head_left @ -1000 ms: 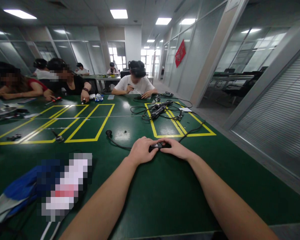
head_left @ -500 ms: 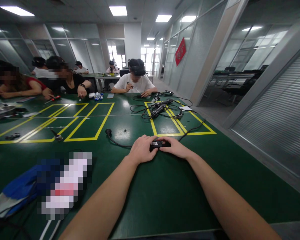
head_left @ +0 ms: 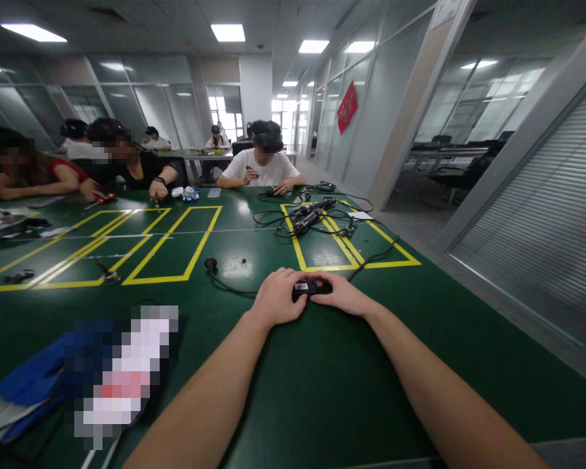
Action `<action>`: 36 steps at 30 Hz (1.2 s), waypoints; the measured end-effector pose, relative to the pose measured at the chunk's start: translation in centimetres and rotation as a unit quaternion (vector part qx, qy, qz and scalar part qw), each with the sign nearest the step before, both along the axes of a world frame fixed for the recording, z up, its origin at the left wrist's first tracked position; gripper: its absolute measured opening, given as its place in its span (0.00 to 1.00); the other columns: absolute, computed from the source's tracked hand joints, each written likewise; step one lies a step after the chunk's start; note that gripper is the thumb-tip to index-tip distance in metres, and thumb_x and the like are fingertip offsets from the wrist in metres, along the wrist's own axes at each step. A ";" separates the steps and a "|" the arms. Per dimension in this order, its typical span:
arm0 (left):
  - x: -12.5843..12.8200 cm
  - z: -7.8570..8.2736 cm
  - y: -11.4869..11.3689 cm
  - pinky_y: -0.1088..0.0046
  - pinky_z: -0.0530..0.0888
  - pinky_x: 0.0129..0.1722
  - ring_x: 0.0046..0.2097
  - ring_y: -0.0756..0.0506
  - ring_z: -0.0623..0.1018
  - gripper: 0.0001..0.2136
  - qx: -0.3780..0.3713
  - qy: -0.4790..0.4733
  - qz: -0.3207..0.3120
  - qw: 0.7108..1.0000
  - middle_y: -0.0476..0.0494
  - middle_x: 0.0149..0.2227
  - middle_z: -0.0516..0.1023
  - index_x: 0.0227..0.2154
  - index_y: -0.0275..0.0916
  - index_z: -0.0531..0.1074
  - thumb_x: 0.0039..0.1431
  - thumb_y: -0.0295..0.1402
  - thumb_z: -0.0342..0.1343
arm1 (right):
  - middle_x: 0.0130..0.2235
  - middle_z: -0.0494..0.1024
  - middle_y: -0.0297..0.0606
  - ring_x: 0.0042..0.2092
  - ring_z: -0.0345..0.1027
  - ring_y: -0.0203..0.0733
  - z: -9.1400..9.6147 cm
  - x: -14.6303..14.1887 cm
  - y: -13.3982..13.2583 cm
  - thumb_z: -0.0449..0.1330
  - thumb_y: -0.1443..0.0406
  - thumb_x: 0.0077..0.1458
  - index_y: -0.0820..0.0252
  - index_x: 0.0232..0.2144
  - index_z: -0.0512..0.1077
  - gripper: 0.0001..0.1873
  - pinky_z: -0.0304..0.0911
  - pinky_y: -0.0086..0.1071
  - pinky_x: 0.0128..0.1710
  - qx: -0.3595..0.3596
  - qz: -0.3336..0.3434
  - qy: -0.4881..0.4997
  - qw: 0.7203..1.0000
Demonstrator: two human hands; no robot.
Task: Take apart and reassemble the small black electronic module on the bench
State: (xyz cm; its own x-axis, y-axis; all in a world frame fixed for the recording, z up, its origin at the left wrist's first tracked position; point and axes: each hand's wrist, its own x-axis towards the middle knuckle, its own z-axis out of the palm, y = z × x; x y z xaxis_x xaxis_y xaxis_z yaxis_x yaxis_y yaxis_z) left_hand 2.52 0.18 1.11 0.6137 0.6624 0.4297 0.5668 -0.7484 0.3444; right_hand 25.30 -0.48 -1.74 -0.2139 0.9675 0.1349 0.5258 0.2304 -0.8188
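In front of me a small black box [head_left: 303, 286] with a white label lies low at the green table top, a cord at either end. My left hand [head_left: 280, 298] grips its left end, thumb on the near side and fingers over the far side. At the right end my right hand [head_left: 340, 293] closes round it, its thumb and fingertips near the left ones. The left cord [head_left: 232, 285] runs out to a round black plug [head_left: 210, 264]. On the right, the other cord [head_left: 374, 258] stretches away across the table. My fingers partly hide the box.
Tangled black cables and tools [head_left: 312, 218] lie within yellow tape lines at the back right. A blurred white-and-red object [head_left: 134, 365] and a blue-and-grey bundle [head_left: 29, 387] lie at the left front. Across the table, a person in white [head_left: 261, 163] works; others sit at left.
The view has tipped slightly, so the scene sits a little lower. Both my hands keep their hold on the black box. The person opposite has moved the held tool a little.
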 end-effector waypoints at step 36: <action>0.0 0.1 0.2 0.55 0.77 0.54 0.52 0.36 0.79 0.19 0.038 -0.002 -0.030 0.999 0.39 0.51 0.83 0.55 0.42 0.77 0.61 0.29 0.61 | 0.52 0.85 0.38 0.52 0.77 0.52 -0.4 -0.2 0.5 0.75 0.62 0.50 0.52 0.57 0.78 0.30 0.66 0.50 0.61 0.048 0.006 -0.048 0.998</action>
State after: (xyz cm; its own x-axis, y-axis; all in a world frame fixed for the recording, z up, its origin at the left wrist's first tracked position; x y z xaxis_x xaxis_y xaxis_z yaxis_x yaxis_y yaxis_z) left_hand 2.48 0.36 1.22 0.6492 0.5905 0.4795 0.5197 -0.8046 0.2873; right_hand 25.06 0.06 -2.17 -0.2413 0.9487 0.2044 0.5975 0.3112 -0.7390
